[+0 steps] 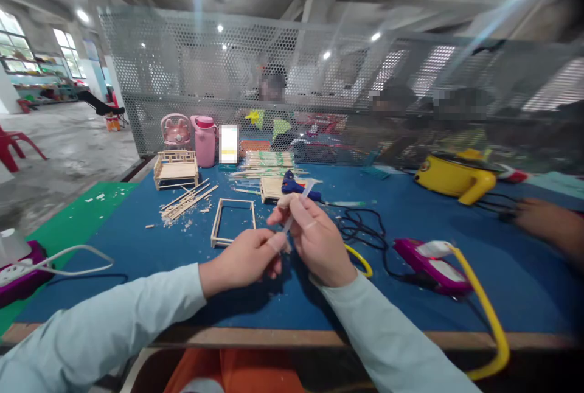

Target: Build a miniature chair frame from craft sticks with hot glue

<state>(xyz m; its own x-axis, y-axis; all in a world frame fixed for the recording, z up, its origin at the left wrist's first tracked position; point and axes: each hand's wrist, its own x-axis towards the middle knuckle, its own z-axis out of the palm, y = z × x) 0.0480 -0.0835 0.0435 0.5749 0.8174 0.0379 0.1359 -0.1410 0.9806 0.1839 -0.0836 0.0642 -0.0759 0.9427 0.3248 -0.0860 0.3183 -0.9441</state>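
Observation:
Both hands meet over the middle of the blue table. A translucent white glue stick [309,188] slants between them, its upper end poking out beyond my right hand [322,241]. My left hand [249,258] pinches its lower end between thumb and fingers, while the right thumb and fingers close round it higher up. Just behind the hands, a blue glue gun [298,187] rests beside a small stick panel [271,189]. A rectangular wooden stick frame [219,219] stands left of my hands, partly hidden by the left one.
Loose sticks [185,203] and a small wooden bench model [176,171] lie at left. Behind are a pink bottle [206,143], a lit phone [229,143] and stick bundles [269,159]. Black cable, a purple power strip [433,268], a yellow pot [449,177] and another person's hand [542,219] occupy the right.

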